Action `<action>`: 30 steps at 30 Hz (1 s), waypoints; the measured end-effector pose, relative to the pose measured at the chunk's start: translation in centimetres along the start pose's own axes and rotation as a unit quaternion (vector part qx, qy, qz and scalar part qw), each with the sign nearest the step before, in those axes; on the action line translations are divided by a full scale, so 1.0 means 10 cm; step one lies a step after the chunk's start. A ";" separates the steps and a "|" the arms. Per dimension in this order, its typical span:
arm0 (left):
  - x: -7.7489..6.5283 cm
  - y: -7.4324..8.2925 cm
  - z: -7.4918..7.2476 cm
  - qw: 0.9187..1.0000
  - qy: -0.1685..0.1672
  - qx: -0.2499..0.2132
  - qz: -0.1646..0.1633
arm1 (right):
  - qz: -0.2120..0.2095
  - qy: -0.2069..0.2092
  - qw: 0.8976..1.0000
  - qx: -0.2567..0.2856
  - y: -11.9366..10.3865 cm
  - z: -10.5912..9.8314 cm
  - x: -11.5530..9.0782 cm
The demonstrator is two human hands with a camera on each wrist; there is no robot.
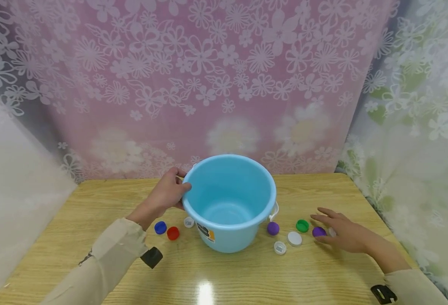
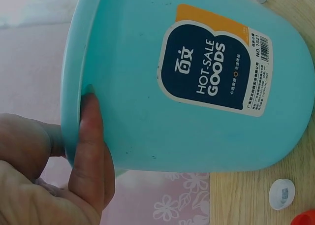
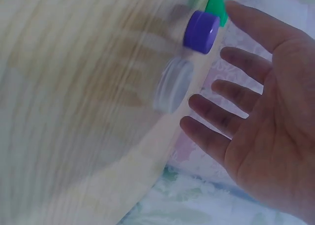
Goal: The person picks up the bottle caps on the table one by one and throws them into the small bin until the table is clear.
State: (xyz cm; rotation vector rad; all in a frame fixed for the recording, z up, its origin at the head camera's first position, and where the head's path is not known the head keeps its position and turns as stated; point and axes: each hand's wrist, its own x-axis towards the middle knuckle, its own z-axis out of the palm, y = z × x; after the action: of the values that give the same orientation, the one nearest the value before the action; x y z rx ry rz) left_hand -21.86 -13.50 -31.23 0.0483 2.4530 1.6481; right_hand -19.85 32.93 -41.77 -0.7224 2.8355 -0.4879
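Observation:
A light blue plastic bucket (image 1: 228, 239) stands on the wooden table, its mouth up and a label (image 2: 211, 62) on its side. My left hand (image 1: 167, 192) grips its rim at the left, thumb over the inside and fingers against the outer wall. At the right, my right hand (image 1: 344, 234) hovers low over several bottle caps, fingers spread and nothing held. Nearest to it are a purple cap (image 3: 201, 32) and a whitish cap (image 3: 174, 84), the latter partly hidden by the hand in the head view. Just past them lies a green cap (image 1: 302, 225).
Right of the bucket lie another purple cap (image 1: 273, 228), a white cap (image 1: 294, 238) and a white cap with a printed inside (image 1: 280, 248). On its left are blue (image 1: 160, 227), red (image 1: 172, 233) and white (image 1: 189, 222) caps. A flowered curtain (image 1: 224, 84) hangs behind the table.

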 end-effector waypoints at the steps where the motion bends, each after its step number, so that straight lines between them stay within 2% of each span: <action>1: 0.00 0.00 0.01 1.000 0.002 0.001 0.001 | 0.002 -0.001 1.000 0.000 0.03 0.00 -0.02; 9: 0.04 -0.01 0.03 1.000 0.001 -0.016 -0.007 | 0.014 -0.018 1.000 0.006 0.21 0.01 -0.14; 14: 0.08 -0.04 0.01 0.997 -0.009 -0.060 -0.037 | 0.008 -0.014 1.000 -0.008 0.24 0.01 -0.15; 20: 0.11 -0.09 -0.05 0.987 -0.042 -0.134 -0.072 | -0.008 0.002 1.000 0.001 0.27 0.02 -0.18; 24: 0.12 -0.10 -0.07 0.981 -0.070 -0.162 -0.082 | -0.012 0.005 1.000 0.026 0.28 0.02 -0.21; 30: 0.12 -0.09 -0.09 0.972 -0.090 -0.191 -0.105 | -0.011 0.008 1.000 0.022 0.28 0.02 -0.22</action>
State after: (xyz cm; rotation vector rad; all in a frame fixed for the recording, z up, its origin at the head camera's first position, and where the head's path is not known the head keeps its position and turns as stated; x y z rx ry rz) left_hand -23.15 -14.52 -31.84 -0.1051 1.9034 1.8913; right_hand -19.10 36.23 -42.78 -0.7445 2.8247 -0.5597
